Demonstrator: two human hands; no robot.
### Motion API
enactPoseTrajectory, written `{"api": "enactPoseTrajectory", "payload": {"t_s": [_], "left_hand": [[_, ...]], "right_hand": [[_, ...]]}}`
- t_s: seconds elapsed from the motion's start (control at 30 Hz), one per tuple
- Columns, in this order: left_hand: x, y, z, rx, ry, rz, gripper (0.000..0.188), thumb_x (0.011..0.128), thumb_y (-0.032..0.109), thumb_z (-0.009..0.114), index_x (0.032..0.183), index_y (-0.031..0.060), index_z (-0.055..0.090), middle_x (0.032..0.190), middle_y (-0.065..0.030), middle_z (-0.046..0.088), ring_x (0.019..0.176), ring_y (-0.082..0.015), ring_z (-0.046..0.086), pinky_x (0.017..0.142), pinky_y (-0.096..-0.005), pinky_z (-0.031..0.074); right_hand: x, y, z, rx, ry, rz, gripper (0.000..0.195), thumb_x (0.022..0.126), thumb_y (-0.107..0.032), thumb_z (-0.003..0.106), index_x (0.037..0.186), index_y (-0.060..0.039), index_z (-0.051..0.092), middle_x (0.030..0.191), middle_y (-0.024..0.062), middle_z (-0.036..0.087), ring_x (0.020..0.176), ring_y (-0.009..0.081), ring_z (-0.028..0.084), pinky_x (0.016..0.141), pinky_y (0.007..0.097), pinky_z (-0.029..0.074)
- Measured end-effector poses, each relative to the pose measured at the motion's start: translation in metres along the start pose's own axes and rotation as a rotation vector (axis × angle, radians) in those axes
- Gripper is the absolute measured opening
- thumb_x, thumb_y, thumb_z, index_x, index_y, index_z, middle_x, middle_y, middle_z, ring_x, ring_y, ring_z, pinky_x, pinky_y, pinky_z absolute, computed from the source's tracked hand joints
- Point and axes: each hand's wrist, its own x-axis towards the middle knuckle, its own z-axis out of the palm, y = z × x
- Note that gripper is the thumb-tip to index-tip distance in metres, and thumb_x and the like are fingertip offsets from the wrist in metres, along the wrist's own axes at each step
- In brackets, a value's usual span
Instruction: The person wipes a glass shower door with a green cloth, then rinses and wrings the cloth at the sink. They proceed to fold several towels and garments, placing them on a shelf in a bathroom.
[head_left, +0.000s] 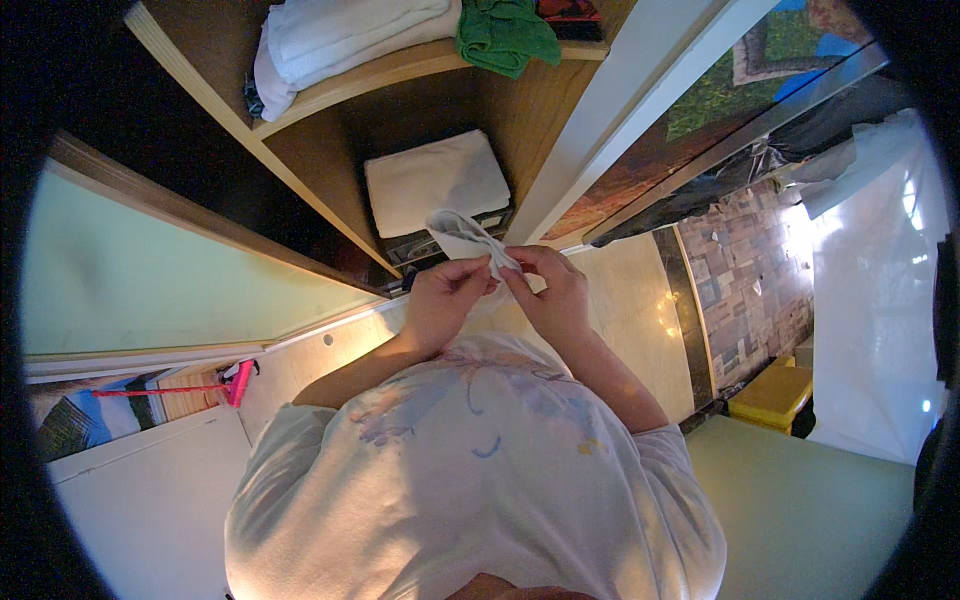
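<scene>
Between my two hands is a small folded white cloth, its loose end standing up away from me. My left hand pinches its near edge between thumb and fingers. From the other side my right hand grips the same cloth with thumb and forefinger. Just beyond the cloth, a folded white towel lies in the lower compartment of a wooden cabinet, on top of dark items that are partly hidden.
On the upper shelf are folded white towels and a green cloth. A sliding door with a pale green panel stands at left. A pink broom rests near the floor. At right are a yellow box and plastic sheeting.
</scene>
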Motion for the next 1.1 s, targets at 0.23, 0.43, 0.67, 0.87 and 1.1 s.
{"api": "enactPoseTrajectory", "payload": {"t_s": [0.23,0.43,0.67,0.87,1.1], "left_hand": [[0.001,-0.004,0.001,0.036,0.082,0.032,0.021,0.093,0.009,0.069,0.109,-0.0044,0.065,0.098,-0.0089,0.071,0.087,-0.0132,0.067,0.08,-0.0255,0.054],[0.0,0.001,0.001,0.041,0.077,-0.016,0.019,0.093,0.01,0.07,0.104,-0.0048,0.064,0.097,-0.0103,0.071,0.088,-0.0141,0.067,0.081,-0.0264,0.055],[-0.003,0.0,0.004,-0.271,0.035,-0.022,0.016,0.095,0.007,0.066,0.106,-0.0049,0.065,0.098,-0.0102,0.071,0.089,-0.0144,0.068,0.082,-0.0272,0.055],[-0.006,0.033,-0.005,0.582,0.051,0.464,0.024,0.089,0.009,0.072,0.111,0.0023,0.068,0.098,-0.0098,0.072,0.088,-0.0227,0.069,0.081,-0.0329,0.055],[0.021,0.059,-0.017,1.03,-0.234,0.832,0.027,0.087,0.017,0.072,0.111,0.0051,0.068,0.097,-0.0138,0.068,0.082,-0.0317,0.066,0.072,-0.0372,0.053]], "right_hand": [[-0.002,0.004,0.001,-0.239,0.117,-0.307,0.026,0.079,-0.01,0.077,0.104,-0.009,0.067,0.098,0.0092,0.071,0.083,0.0274,0.07,0.071,0.0378,0.058],[-0.003,0.008,0.003,-0.223,0.096,-0.401,0.033,0.076,-0.007,0.078,0.106,-0.008,0.065,0.102,0.0097,0.071,0.089,0.0284,0.07,0.075,0.0379,0.058],[0.0,0.0,0.004,-0.058,-0.025,-0.302,0.035,0.079,-0.005,0.077,0.111,-0.0071,0.063,0.106,0.0127,0.069,0.096,0.031,0.069,0.082,0.0385,0.057],[-0.004,0.017,-0.004,0.047,-0.115,-0.083,0.041,0.085,-0.011,0.073,0.123,-0.0093,0.06,0.119,0.0129,0.066,0.11,0.0334,0.064,0.093,0.0418,0.053],[0.006,0.018,-0.008,0.306,-0.085,-0.063,0.031,0.08,0.0,0.078,0.107,-0.0051,0.063,0.11,0.0121,0.067,0.105,0.0242,0.066,0.09,0.0333,0.053]]}}
